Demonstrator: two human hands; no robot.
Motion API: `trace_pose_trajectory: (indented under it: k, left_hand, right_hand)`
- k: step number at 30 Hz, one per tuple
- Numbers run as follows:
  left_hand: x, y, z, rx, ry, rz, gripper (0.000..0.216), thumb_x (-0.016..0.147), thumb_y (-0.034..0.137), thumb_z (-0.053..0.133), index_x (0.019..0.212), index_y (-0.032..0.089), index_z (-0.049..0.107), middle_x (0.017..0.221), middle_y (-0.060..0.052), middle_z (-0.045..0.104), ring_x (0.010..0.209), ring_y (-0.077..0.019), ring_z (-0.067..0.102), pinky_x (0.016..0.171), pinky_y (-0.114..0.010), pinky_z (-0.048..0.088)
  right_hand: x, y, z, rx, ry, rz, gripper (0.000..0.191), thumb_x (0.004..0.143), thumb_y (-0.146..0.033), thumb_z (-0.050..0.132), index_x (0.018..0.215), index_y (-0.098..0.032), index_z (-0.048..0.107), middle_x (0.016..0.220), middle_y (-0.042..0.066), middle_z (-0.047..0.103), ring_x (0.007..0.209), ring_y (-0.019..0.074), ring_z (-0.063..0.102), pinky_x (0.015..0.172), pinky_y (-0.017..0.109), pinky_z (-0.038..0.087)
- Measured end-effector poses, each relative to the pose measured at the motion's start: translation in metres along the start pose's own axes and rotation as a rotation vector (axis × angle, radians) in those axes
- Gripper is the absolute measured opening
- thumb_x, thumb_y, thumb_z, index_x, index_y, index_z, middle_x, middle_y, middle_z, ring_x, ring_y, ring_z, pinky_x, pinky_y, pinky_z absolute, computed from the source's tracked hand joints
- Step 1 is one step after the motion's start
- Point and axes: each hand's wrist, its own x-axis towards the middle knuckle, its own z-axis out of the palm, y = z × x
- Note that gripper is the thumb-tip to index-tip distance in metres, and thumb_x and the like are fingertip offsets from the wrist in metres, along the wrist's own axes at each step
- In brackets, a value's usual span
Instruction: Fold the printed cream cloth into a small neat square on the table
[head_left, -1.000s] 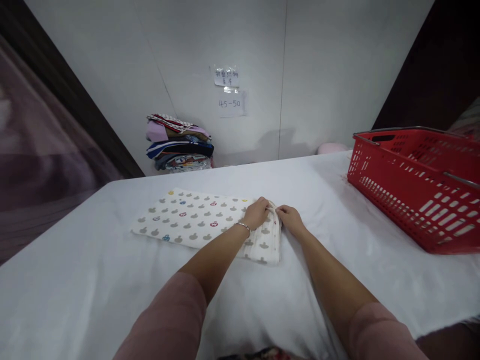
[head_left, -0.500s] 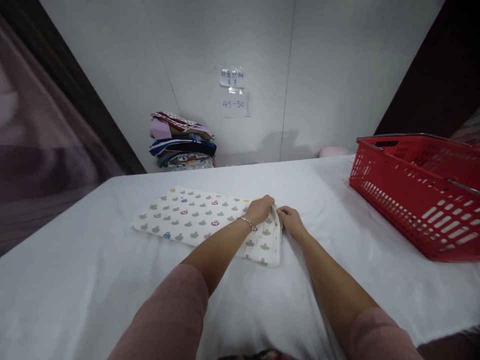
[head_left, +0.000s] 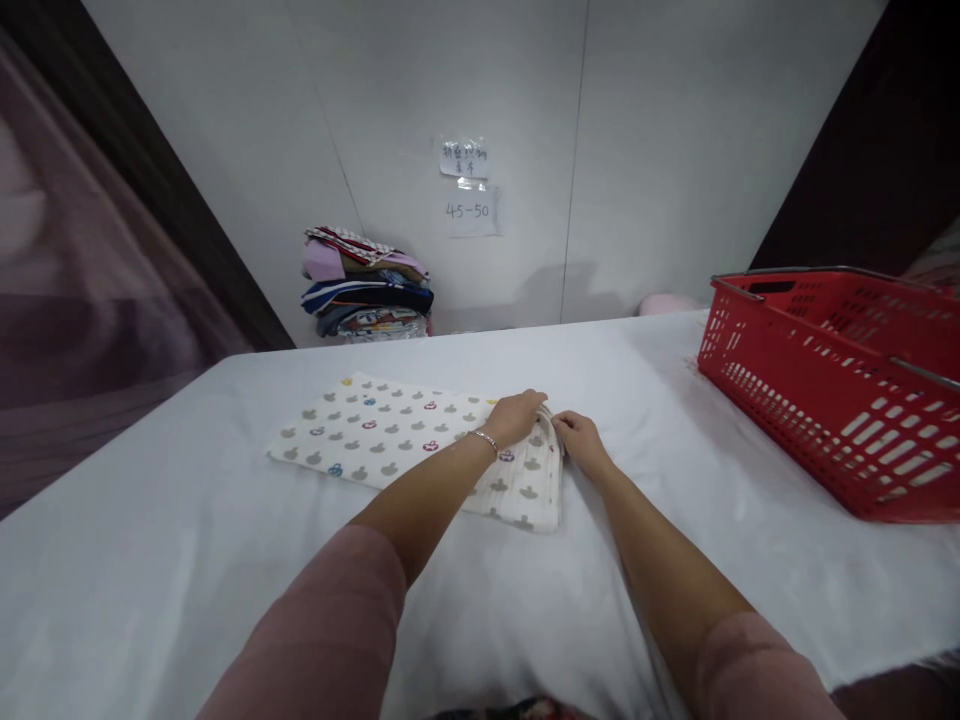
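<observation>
A white folded cloth (head_left: 405, 425) with a grey, red, blue and yellow mushroom-like print lies flat across the table, its right end raised slightly. My left hand (head_left: 516, 417), with a bracelet at the wrist, is closed on the cloth's far right corner; its fingertips are partly hidden. Just to the right, my right hand (head_left: 583, 443) pinches the layered right edge of the same cloth. Only a small gap separates the two hands.
The table has a white cover (head_left: 247, 540). A red plastic basket (head_left: 795, 380) with metal handles stands at the right. Behind the table's far edge rises a stack of folded fabrics (head_left: 367, 285), against a wall bearing two paper signs (head_left: 474, 211).
My left hand has shifted very slightly left along the cloth's far edge. My right hand keeps nearly the same place, and the cloth's right end is bent a little differently.
</observation>
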Motion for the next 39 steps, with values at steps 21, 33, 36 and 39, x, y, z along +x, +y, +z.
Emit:
trace_pose_trajectory:
  k: [21,33,36,39]
  left_hand:
    - [0.0043,-0.0024,-0.0065,0.109,-0.002,0.051,0.018,0.086,0.017,0.046,0.101,0.022,0.055,0.106,-0.006,0.058,0.091,-0.0198,0.061,0.074,-0.029,0.044]
    - [0.0045,-0.0047,-0.005,0.104,0.003,0.04,0.015,0.086,0.018,0.047,0.1,0.022,0.053,0.106,-0.004,0.06,0.089,-0.0187,0.061,0.072,-0.028,0.044]
    - [0.006,-0.0059,-0.0045,0.114,0.007,0.076,0.015,0.087,0.019,0.047,0.099,0.022,0.055,0.106,-0.003,0.059,0.089,-0.018,0.061,0.071,-0.028,0.044]
    - [0.0065,-0.0067,-0.0052,0.126,0.008,0.101,0.014,0.086,0.019,0.047,0.096,0.022,0.057,0.103,-0.003,0.06,0.087,-0.0172,0.061,0.069,-0.027,0.044]
  right_hand:
    - [-0.0001,-0.0029,0.0018,0.128,-0.041,0.006,0.025,0.072,-0.04,0.052,0.072,-0.018,0.064,0.064,0.0,0.061,0.061,0.0153,0.051,0.057,0.026,0.04]
    - [-0.0007,-0.005,0.0017,0.154,-0.042,0.004,0.025,0.072,-0.041,0.055,0.071,-0.018,0.065,0.064,0.0,0.061,0.061,0.0149,0.051,0.058,0.026,0.04]
    - [-0.0006,-0.0049,0.002,0.161,-0.043,0.012,0.025,0.072,-0.041,0.055,0.071,-0.018,0.064,0.063,-0.001,0.06,0.06,0.0143,0.05,0.057,0.025,0.039]
    - [-0.0006,-0.0052,0.0016,0.156,-0.045,0.012,0.026,0.072,-0.042,0.055,0.071,-0.018,0.064,0.062,-0.001,0.058,0.059,0.0138,0.049,0.055,0.025,0.038]
